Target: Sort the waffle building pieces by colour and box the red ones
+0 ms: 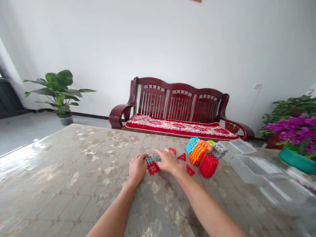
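Observation:
My left hand (138, 166) is at the left end of the grey interlocking building pieces (151, 159), its thumb and fingers closed on their edge. From the other side my right hand (168, 161) grips them, with its fingers partly covering the right end. Nearest to me, a red square building piece (153, 169) lies against the grey ones on the table. Whether it is locked to them I cannot tell. Just right of my right hand are red triangular pieces (182, 157), and another red piece (172, 150) shows partly behind that hand.
Stacks of building pieces stand to the right: blue (192, 145), orange (198, 153), grey (218, 150) and red (208, 166). Beyond them are clear plastic boxes (254, 168) and purple flowers in a teal pot (297, 160). A wooden bench (179, 102) stands behind the patterned table (61, 184).

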A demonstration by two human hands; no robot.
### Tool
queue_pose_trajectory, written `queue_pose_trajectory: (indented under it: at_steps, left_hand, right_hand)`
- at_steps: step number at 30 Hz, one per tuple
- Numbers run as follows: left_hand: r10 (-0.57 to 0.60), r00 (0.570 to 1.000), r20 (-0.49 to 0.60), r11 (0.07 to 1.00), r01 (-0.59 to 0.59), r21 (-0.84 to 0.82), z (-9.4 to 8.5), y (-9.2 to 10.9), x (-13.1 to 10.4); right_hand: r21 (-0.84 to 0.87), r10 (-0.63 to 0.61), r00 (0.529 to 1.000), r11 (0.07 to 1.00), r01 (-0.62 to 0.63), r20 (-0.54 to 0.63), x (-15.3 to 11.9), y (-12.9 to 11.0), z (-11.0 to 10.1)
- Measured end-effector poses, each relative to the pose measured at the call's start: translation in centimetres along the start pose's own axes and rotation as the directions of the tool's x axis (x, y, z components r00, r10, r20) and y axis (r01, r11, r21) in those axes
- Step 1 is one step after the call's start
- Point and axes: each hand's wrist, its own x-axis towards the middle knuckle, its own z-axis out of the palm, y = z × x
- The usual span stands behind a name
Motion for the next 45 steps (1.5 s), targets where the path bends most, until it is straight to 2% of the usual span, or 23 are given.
queue_pose_trajectory:
  at_steps: [4, 11, 16, 20, 24, 29, 31, 36, 39, 42, 45]
  left_hand:
    - [0.003, 1.0, 0.008, 1.0, -0.003, 0.009, -0.1, 0.0, 0.0]
    - [0.017, 1.0, -0.003, 1.0, -0.017, 0.014, -0.1, -0.1, -0.1]
    - [0.015, 1.0, -0.003, 1.0, -0.015, 0.014, -0.3, 0.1, -0.1]
    - [0.018, 1.0, -0.001, 1.0, -0.018, 0.022, -0.2, 0.0, -0.1]
    - [0.012, 1.0, 0.005, 0.999, -0.012, 0.034, -0.1, -0.1, 0.0]
    - [0.03, 1.0, 0.004, 0.999, -0.03, 0.037, -0.1, 0.0, 0.0]
    - [0.027, 1.0, 0.007, 0.999, -0.028, 0.032, -0.1, -0.1, 0.0]
    - [0.022, 1.0, 0.012, 0.999, -0.022, 0.023, 0.1, -0.3, 0.1]
    - [0.023, 1.0, 0.011, 0.999, -0.023, 0.023, 0.1, -0.3, 0.2]
    - [0.025, 1.0, 0.015, 0.999, -0.026, 0.024, 0.0, -0.2, 0.1]
    - [0.024, 0.999, 0.022, 0.999, -0.025, 0.03, 0.0, -0.2, 0.1]
  right_hand:
    - [-0.014, -0.042, 0.999, 0.999, 0.041, -0.01, 0.1, -0.4, 0.0]
    - [0.053, -0.028, 0.999, 0.998, 0.029, -0.018, -0.4, -0.5, 0.1]
    - [0.17, 0.02, 0.994, 0.985, -0.001, -0.11, -2.0, -0.3, -0.4]
    - [0.358, 0.081, 0.983, 0.934, -0.016, -0.166, -4.4, 0.5, -0.3]
    - [0.502, 0.192, 0.974, 0.858, -0.108, -0.118, -6.4, 1.9, 1.0]
    - [0.659, 0.195, 0.979, 0.744, -0.113, -0.052, -7.5, 2.7, 2.5]
    - [0.661, 0.199, 0.979, 0.741, -0.118, -0.049, -7.7, 2.5, 2.7]
    - [0.509, 0.199, 0.971, 0.854, -0.105, -0.133, -8.1, 1.5, 2.7]
    - [0.45, 0.173, 0.969, 0.89, -0.078, -0.175, -8.2, 1.3, 2.5]
    - [0.46, 0.197, 0.96, 0.884, -0.086, -0.2, -8.3, 1.5, 2.2]
    - [0.518, 0.224, 0.963, 0.847, -0.117, -0.149, -8.6, 2.0, 2.3]
